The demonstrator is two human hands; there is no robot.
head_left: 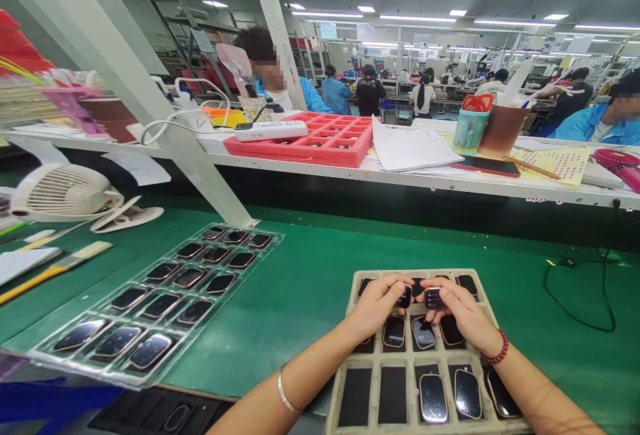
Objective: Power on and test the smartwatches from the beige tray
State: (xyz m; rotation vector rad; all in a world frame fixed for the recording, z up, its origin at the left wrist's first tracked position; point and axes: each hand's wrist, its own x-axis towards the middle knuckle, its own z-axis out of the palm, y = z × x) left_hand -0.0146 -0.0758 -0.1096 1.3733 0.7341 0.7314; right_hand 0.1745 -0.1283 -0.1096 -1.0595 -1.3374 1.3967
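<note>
My left hand is closed around a smartwatch body with a dark screen and gold rim. In my right hand is a second smartwatch body, its screen showing small lit marks. Both hands are above a beige compartment tray. Several more watch bodies lie face up in its slots, such as the watch in the front row. Two front-left slots show only their black bottoms. My hands and forearms hide part of the tray's back rows.
A clear plastic tray of several watches lies left on the green bench. Beyond it are a brush and white fan. A cable lies right. The shelf holds a red foam tray, papers and cups. Co-workers sit beyond.
</note>
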